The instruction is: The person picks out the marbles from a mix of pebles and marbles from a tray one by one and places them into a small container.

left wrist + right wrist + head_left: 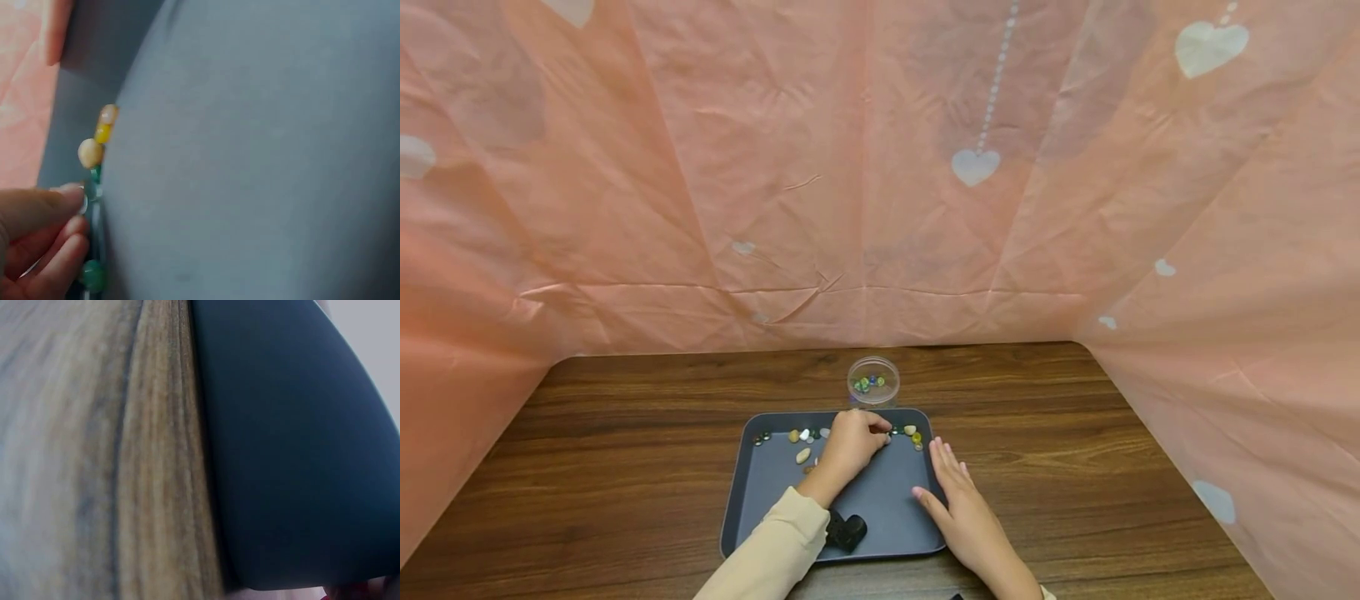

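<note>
Over the far side of a grey tray (895, 508), my left hand (848, 450) pinches a clear glass marble (94, 190) between thumb and fingertips. Beside it along the far wall lie a green marble (94, 275), a cream pebble (90, 152) and a yellow marble (104, 132). My right hand (966, 515) rests at the tray's right side, fingers straight and thumb over the rim; it holds nothing. In the right wrist view only the tray's outer wall (294, 444) and the wooden table show clearly.
A round clear dish (873, 382) with several glass marbles stands just behind the tray. More pebbles and marbles, among them a cream stone (803, 456), lie at the tray's far left. Pink cloth (865, 208) surrounds the wooden table (1037, 433) at the back and sides.
</note>
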